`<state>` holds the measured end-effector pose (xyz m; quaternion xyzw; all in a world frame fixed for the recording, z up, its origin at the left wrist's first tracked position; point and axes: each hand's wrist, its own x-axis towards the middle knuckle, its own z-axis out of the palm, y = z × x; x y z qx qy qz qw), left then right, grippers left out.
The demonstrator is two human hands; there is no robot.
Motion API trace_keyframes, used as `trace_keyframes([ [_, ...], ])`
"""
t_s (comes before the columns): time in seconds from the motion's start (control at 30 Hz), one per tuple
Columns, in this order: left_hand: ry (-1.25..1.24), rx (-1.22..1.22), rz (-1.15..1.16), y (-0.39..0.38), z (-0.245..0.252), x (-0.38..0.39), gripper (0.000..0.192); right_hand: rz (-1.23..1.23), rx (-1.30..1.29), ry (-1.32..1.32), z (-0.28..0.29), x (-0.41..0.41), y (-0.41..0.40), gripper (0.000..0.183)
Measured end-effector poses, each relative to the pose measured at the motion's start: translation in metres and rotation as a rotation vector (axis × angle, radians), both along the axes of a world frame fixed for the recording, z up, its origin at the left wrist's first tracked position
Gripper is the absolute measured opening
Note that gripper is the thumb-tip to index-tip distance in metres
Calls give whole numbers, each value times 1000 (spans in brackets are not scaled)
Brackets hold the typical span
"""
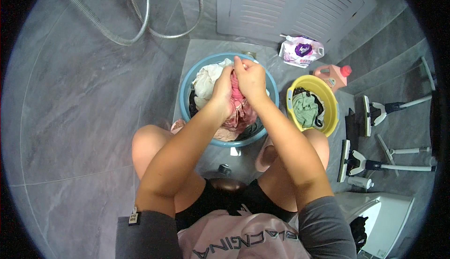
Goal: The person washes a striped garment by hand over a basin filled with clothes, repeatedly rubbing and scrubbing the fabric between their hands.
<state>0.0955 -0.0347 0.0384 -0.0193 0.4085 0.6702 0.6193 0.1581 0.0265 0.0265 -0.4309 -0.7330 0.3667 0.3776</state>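
Observation:
A blue plastic basin (182,99) full of clothes stands on the floor between my knees. Above it, my left hand (224,90) and my right hand (250,79) are close together, both gripping a bunched pink garment (238,97). Its lower part spreads over the laundry beneath. White cloth (208,80) lies at the basin's left side, and dark cloth (251,129) at its lower right. My fingers partly hide the top of the pink garment.
Right of the basin is a yellow tub (330,107) holding a green garment (305,108). Behind it stand a pink detergent jug (332,77) and a white-purple refill pouch (302,51). Squeegee mops (378,114) lean further right. A metal shower hose (105,30) hangs at upper left.

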Motion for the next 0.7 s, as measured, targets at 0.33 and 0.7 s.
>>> trace_keyframes([
  [0.33,68,-116,95,-1,-11,0,26,-52,127,69,-7,0,2,32],
  [0.7,-133,25,108,-4,-24,-3,42,9,254,135,-11,-1,-33,28],
])
